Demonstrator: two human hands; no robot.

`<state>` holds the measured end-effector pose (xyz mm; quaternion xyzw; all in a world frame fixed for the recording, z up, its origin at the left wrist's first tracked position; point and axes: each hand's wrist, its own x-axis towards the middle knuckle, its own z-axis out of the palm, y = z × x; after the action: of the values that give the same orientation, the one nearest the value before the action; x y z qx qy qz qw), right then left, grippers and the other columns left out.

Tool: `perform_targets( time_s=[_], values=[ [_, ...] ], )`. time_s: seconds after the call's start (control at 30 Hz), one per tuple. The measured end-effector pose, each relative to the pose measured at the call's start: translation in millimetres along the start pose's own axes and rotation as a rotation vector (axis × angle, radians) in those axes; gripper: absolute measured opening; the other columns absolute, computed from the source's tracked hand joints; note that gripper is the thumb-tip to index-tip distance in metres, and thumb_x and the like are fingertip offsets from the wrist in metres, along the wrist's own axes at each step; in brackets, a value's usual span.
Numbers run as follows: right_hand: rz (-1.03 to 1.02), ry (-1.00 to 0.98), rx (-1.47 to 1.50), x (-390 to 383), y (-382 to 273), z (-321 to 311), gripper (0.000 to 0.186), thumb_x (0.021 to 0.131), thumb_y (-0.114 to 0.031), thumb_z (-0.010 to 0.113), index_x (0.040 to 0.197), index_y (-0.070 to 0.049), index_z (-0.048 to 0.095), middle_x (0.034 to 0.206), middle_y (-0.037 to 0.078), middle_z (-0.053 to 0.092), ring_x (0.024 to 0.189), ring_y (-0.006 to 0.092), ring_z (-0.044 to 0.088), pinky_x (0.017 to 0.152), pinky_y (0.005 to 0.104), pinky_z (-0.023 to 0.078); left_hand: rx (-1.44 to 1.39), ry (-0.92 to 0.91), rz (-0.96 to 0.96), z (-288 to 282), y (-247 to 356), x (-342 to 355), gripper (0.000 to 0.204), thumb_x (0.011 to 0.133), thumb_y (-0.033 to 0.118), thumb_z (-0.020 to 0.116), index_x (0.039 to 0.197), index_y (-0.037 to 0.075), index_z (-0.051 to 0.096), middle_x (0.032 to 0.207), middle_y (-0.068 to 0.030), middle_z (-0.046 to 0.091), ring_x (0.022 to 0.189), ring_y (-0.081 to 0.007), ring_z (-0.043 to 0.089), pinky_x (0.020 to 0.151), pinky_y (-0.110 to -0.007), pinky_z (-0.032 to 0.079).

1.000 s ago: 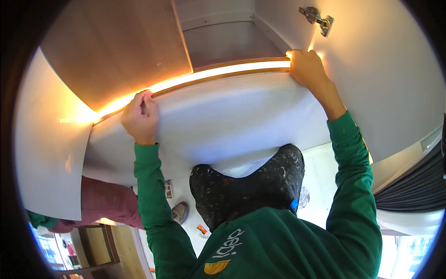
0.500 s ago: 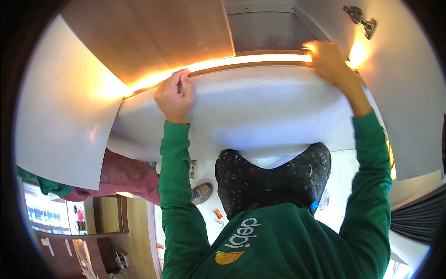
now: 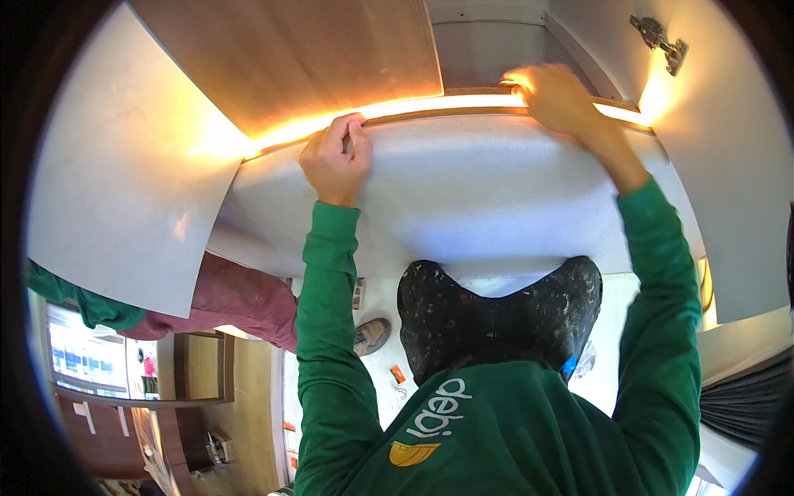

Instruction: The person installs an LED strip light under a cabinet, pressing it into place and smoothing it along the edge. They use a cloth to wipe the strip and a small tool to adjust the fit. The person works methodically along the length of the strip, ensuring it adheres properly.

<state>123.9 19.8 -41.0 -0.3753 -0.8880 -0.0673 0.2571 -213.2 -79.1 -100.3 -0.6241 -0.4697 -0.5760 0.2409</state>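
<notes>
My left hand (image 3: 335,161) is pinched closed on the wooden rim (image 3: 397,114) of a glowing warm-white light strip (image 3: 438,103) along the cabinet's front edge. My right hand (image 3: 550,99) is farther right at the strip, blurred by motion, with bent fingers over its upper edge; I cannot make out whether they grip it. A brown board (image 3: 298,58) overhangs the left part of the strip. Behind the strip is a grey cabinet recess (image 3: 484,54). Below it is a pale, textured front panel (image 3: 463,190), near my knees.
Pale panels stand at left (image 3: 116,165) and right (image 3: 724,190), the right one bearing a metal hinge (image 3: 657,45). A co-worker's maroon-clad leg (image 3: 240,298) is at lower left, near a shoe (image 3: 372,335). A small orange item (image 3: 397,374) lies on the white floor.
My right hand has moved left along the strip, away from its right end. My left hand stays at the same spot on the rim. The whole view has shifted rightward in the frame.
</notes>
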Motion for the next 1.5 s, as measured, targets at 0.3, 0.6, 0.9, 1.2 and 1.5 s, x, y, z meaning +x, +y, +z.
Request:
perform_targets(
  time_s=[0.3,0.6,0.9,1.2,1.5],
  values=[
    [-0.054,-0.015,0.104,27.2,-50.7,6.4,0.038,0.090,-0.011,0.056,0.120,-0.004,0.077,0.112,0.022,0.076,0.104,0.0421,0.071,0.095,0.0514,0.054,0.080,0.026,0.023,6.1,-0.5,1.4,0.009,0.088,0.015,0.070,0.083,0.009,0.074,0.065,-0.0050,0.068,0.056,-0.0226,0.063,0.055,-0.035,0.048],
    [0.226,-0.323,0.187,8.7,-8.9,-32.8,0.044,0.092,-0.011,0.048,0.126,0.003,0.072,0.118,0.026,0.074,0.106,0.0395,0.071,0.095,0.0481,0.054,0.096,0.015,-0.019,2.9,5.1,2.4,0.010,0.088,0.015,0.069,0.080,0.009,0.071,0.064,-0.0047,0.067,0.056,-0.0257,0.062,0.055,-0.037,0.049],
    [0.096,-0.235,0.273,35.3,-29.9,14.1,0.041,0.098,-0.016,0.051,0.130,-0.001,0.070,0.120,0.025,0.073,0.110,0.0430,0.068,0.099,0.0507,0.052,0.000,0.028,0.031,1.5,-0.6,0.8,0.009,0.089,0.013,0.068,0.085,0.011,0.076,0.066,-0.0033,0.068,0.056,-0.0215,0.061,0.055,-0.035,0.048],
    [0.264,-0.132,-0.514,-57.6,39.6,-50.9,0.030,0.095,-0.014,0.057,0.115,-0.004,0.075,0.097,0.017,0.076,0.094,0.0399,0.070,0.085,0.0520,0.050,0.027,0.017,-0.011,3.9,-2.2,-3.1,0.012,0.089,0.010,0.066,0.087,0.010,0.078,0.073,-0.0049,0.073,0.056,-0.0196,0.060,0.055,-0.032,0.047],
    [0.252,0.138,-0.446,-54.1,35.4,-48.5,0.011,0.088,-0.014,0.065,0.080,-0.011,0.073,0.072,0.012,0.072,0.073,0.0341,0.071,0.076,0.0497,0.050,-0.092,0.011,-0.021,4.9,-0.1,-1.5,0.015,0.094,0.010,0.064,0.091,0.005,0.078,0.078,-0.0049,0.076,0.060,-0.0148,0.064,0.057,-0.029,0.050]
  ],
)
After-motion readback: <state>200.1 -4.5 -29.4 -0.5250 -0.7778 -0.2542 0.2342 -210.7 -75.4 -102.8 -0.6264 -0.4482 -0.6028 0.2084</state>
